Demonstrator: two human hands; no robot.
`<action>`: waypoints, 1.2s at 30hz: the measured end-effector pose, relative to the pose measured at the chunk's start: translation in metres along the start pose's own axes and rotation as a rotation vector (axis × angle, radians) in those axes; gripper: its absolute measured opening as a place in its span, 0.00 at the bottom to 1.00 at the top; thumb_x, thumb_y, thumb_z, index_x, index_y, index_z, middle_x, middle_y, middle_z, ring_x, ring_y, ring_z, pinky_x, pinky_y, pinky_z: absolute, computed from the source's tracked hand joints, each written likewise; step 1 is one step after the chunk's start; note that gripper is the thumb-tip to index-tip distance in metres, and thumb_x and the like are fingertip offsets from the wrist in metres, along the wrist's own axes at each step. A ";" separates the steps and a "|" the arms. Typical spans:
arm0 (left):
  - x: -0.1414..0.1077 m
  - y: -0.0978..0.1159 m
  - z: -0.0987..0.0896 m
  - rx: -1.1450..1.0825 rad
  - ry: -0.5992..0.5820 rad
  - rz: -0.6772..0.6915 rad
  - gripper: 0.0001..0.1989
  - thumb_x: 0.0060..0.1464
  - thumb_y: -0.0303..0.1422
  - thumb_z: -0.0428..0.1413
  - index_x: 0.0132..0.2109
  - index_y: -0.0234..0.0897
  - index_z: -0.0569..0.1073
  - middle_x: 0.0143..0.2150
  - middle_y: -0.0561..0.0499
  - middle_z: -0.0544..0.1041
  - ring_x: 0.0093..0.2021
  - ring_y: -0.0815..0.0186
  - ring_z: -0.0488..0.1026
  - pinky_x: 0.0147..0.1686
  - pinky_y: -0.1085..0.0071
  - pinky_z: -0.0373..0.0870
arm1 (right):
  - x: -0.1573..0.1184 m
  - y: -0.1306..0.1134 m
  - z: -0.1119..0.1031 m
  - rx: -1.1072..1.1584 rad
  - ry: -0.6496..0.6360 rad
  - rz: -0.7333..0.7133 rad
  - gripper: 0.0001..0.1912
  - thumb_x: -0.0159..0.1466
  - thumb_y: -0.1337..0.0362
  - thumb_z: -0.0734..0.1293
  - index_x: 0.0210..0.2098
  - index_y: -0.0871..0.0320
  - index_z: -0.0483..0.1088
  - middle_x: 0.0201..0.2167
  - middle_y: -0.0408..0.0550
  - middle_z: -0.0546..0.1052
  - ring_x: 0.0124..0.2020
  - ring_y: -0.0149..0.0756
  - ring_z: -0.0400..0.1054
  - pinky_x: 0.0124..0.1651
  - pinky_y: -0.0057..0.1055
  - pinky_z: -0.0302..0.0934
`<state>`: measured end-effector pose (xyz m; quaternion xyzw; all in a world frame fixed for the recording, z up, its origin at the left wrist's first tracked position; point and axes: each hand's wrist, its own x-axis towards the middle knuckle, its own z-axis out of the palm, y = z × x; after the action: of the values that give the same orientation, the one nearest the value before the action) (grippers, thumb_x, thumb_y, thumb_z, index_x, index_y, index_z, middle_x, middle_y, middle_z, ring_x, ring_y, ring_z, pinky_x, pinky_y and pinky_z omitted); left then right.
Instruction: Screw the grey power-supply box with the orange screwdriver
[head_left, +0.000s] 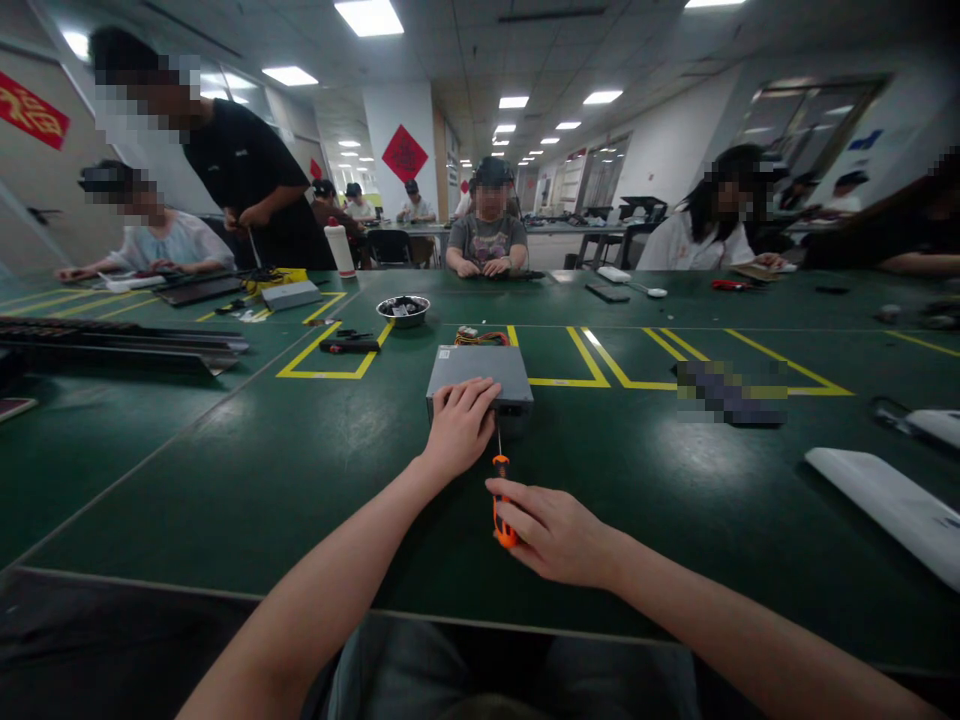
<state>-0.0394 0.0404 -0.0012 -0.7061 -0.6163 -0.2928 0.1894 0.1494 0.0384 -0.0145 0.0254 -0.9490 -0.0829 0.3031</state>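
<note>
A grey metal computer power supply (484, 370) lies on the green table in front of me, its bundle of coloured cables (481, 337) at the far side. My left hand (461, 425) rests on its top and near edge, fingers stretched out flat and close together. In my right hand (551, 530) is an orange and black screwdriver (501, 500), its handle gripped between thumb and fingers. The thin shaft points away from me, to the near face of the power supply. Whether its tip sits in a screw is hidden close by my left hand.
Yellow tape (570, 382) marks areas on the table (300, 520). Beyond the power supply stands a metal bowl (403, 311) of small dark parts, with a black tool (350, 342) nearby. A white bottle (340, 248) and a white device (889, 505) are also there. Several people work around the table.
</note>
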 end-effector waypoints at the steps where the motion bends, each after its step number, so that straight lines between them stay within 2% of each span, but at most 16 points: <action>1: 0.000 0.000 0.000 0.002 0.000 0.000 0.19 0.56 0.29 0.47 0.55 0.43 0.63 0.56 0.50 0.67 0.56 0.62 0.60 0.53 0.61 0.52 | 0.000 0.000 -0.002 -0.045 -0.017 -0.017 0.14 0.60 0.67 0.60 0.46 0.61 0.62 0.45 0.59 0.71 0.37 0.33 0.70 0.38 0.30 0.65; 3: 0.000 0.000 0.000 0.002 -0.002 0.000 0.19 0.56 0.29 0.47 0.55 0.43 0.63 0.56 0.50 0.67 0.56 0.62 0.60 0.53 0.61 0.52 | 0.002 0.000 -0.005 -0.134 -0.013 -0.045 0.17 0.60 0.69 0.61 0.49 0.56 0.61 0.44 0.57 0.72 0.34 0.32 0.69 0.35 0.29 0.64; 5: 0.000 0.000 0.000 0.001 -0.004 -0.003 0.19 0.56 0.29 0.47 0.55 0.43 0.63 0.56 0.50 0.67 0.56 0.62 0.60 0.53 0.61 0.52 | 0.003 0.001 -0.008 -0.192 0.040 -0.049 0.17 0.59 0.67 0.63 0.49 0.55 0.62 0.42 0.57 0.72 0.32 0.32 0.68 0.32 0.29 0.63; 8: 0.001 0.001 0.000 0.003 -0.004 -0.006 0.19 0.56 0.29 0.47 0.55 0.43 0.63 0.55 0.50 0.67 0.56 0.62 0.60 0.53 0.60 0.52 | 0.004 0.003 -0.010 -0.249 0.123 -0.024 0.12 0.58 0.62 0.65 0.41 0.58 0.66 0.36 0.54 0.73 0.29 0.32 0.66 0.30 0.29 0.61; 11: 0.001 0.002 0.000 -0.002 -0.006 -0.008 0.19 0.56 0.29 0.47 0.55 0.42 0.63 0.56 0.50 0.66 0.56 0.62 0.60 0.53 0.60 0.52 | 0.004 0.004 -0.009 -0.263 0.154 -0.009 0.10 0.57 0.59 0.66 0.34 0.59 0.67 0.33 0.52 0.73 0.27 0.31 0.64 0.30 0.29 0.61; 16: 0.000 0.002 0.000 -0.002 -0.007 -0.007 0.19 0.55 0.29 0.47 0.55 0.42 0.63 0.56 0.49 0.66 0.56 0.62 0.59 0.53 0.60 0.52 | 0.001 0.004 -0.004 -0.229 0.092 0.062 0.12 0.58 0.57 0.63 0.34 0.60 0.66 0.37 0.56 0.71 0.34 0.37 0.66 0.33 0.30 0.64; 20: 0.000 0.002 0.000 -0.004 -0.007 -0.003 0.19 0.55 0.28 0.47 0.55 0.42 0.63 0.56 0.49 0.66 0.56 0.62 0.60 0.53 0.60 0.52 | -0.003 0.004 -0.002 -0.205 0.019 0.068 0.10 0.58 0.65 0.61 0.39 0.62 0.66 0.41 0.59 0.70 0.36 0.37 0.66 0.33 0.30 0.64; 24: 0.001 0.002 -0.001 -0.010 -0.006 -0.005 0.19 0.55 0.28 0.47 0.54 0.42 0.63 0.56 0.50 0.66 0.56 0.62 0.60 0.53 0.60 0.52 | -0.004 0.005 -0.005 -0.290 0.077 -0.006 0.13 0.58 0.70 0.61 0.43 0.58 0.65 0.40 0.58 0.73 0.34 0.34 0.67 0.34 0.28 0.63; 29: 0.001 0.002 0.000 -0.013 -0.007 -0.013 0.19 0.55 0.28 0.47 0.54 0.42 0.63 0.56 0.50 0.66 0.56 0.62 0.60 0.53 0.60 0.51 | 0.002 0.005 -0.011 -0.344 0.152 -0.001 0.05 0.59 0.65 0.64 0.35 0.58 0.67 0.37 0.56 0.75 0.28 0.30 0.66 0.30 0.27 0.61; 36: 0.001 0.002 0.000 -0.011 -0.005 -0.010 0.18 0.55 0.28 0.47 0.54 0.42 0.63 0.56 0.49 0.67 0.56 0.62 0.60 0.53 0.60 0.51 | 0.000 0.006 -0.005 -0.268 0.145 0.012 0.09 0.58 0.59 0.64 0.30 0.60 0.66 0.38 0.55 0.75 0.31 0.33 0.67 0.30 0.28 0.63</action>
<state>-0.0369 0.0405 -0.0003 -0.7047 -0.6186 -0.2956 0.1826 0.1529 0.0433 -0.0095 -0.0152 -0.9053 -0.2049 0.3718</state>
